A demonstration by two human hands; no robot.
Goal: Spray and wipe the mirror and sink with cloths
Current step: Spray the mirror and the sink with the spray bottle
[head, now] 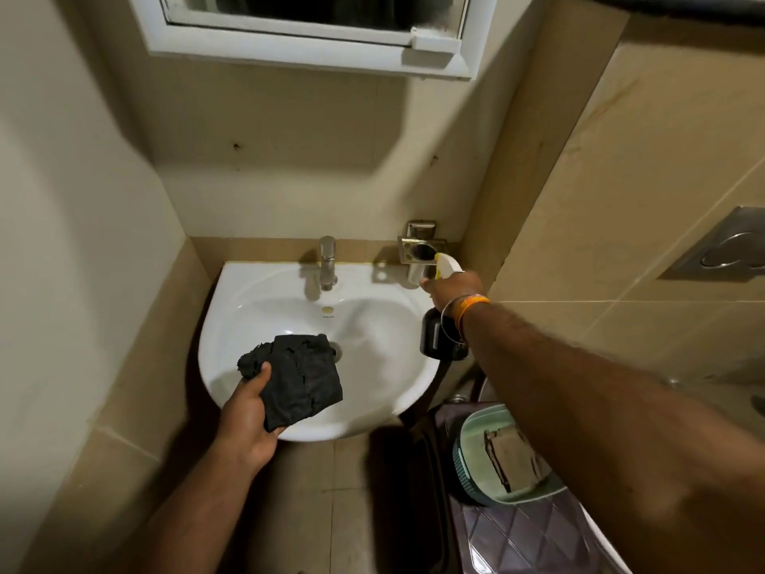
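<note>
Left hand (248, 412) grips soft, limp black cloth (296, 377) at lower centre over the sink (232, 283); bunch it anywhere. Right hand (453, 285) fingers wrap the spray bottle (441, 325) neck, probably light, at mid-right.

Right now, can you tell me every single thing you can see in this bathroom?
white ceramic sink: one, white, on the back wall
silver metal tap: one, behind the basin
white-framed mirror: one, above the sink
metal wall holder: one, right of the tap
black crumpled cloth: one, over the basin
dark spray bottle with white nozzle: one, at the sink's right rim
green plastic basket: one, lower right, holding a brown cloth
left hand: grips the black cloth
right hand: holds the spray bottle
</note>
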